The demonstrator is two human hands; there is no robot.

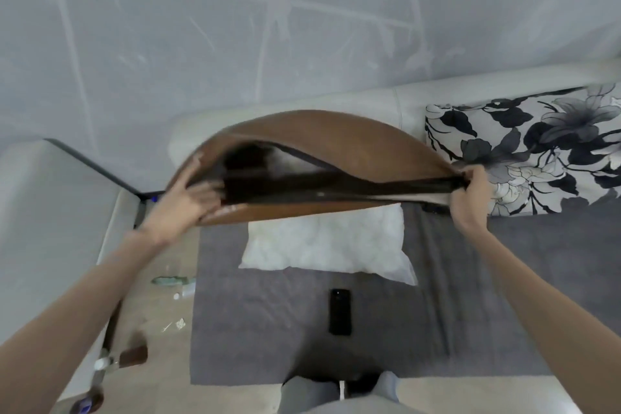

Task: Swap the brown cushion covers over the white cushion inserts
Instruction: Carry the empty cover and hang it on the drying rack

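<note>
Grey blanket (470, 312) over a pale sofa (235, 118), grey wall behind. Both hands, left (183, 202) and right (470, 193), grip the brown cover (353, 144) stretched open above the insert (326, 245). Phone (340, 311) near the blanket's front edge, floral cushion (537, 144) at right.

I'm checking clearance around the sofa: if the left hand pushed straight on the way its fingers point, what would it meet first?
The left hand grips the brown cover at its open mouth, so it would probably go into the cover's dark inside.
</note>
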